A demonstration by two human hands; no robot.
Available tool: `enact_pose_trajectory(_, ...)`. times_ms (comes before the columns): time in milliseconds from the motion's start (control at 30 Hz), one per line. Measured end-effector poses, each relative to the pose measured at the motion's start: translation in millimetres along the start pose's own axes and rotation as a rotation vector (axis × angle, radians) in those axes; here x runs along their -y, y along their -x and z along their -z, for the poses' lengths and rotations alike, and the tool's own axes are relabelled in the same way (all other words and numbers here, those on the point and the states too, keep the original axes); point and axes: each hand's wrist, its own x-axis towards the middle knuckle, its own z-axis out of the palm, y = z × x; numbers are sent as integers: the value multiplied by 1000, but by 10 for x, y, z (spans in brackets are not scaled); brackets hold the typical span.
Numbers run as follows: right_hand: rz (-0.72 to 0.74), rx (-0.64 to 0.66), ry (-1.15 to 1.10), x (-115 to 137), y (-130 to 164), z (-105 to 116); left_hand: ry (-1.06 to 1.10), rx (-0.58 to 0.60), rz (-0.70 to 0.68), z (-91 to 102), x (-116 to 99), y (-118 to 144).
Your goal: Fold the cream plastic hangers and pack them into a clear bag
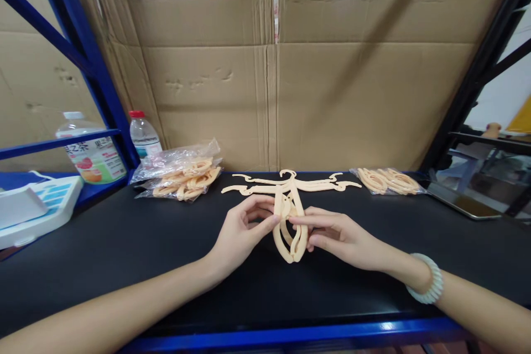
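A cream plastic folding hanger [301, 238], its arms folded down into a narrow loop, is held over the black tabletop between my two hands. My left hand [244, 227] pinches its left side between thumb and fingers. On its right side my right hand [338, 235] grips it, index finger laid across the front near the middle. Just behind, two more cream hangers with arms spread wide lie on the table, one hanger [257, 189] in front of the other hanger [265, 181]. Part of the folded hanger's top overlaps them, so its hook is hard to make out.
Bagged cream hangers [191, 180] are piled at the back left, and another bag [388, 181] lies back right beside a dark flat phone-like device [462, 202]. Two bottles [97, 157] and a white device [53, 210] stand left. Cardboard [207, 83] walls the back.
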Motion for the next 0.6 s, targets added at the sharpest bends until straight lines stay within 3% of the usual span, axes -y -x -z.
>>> enact_pose_trajectory(267, 40, 21, 147, 39, 17, 45, 46, -80, 121, 8, 9, 1)
enact_pose_trajectory(600, 4, 123, 230, 53, 16, 62, 14, -34, 169, -16, 31, 23)
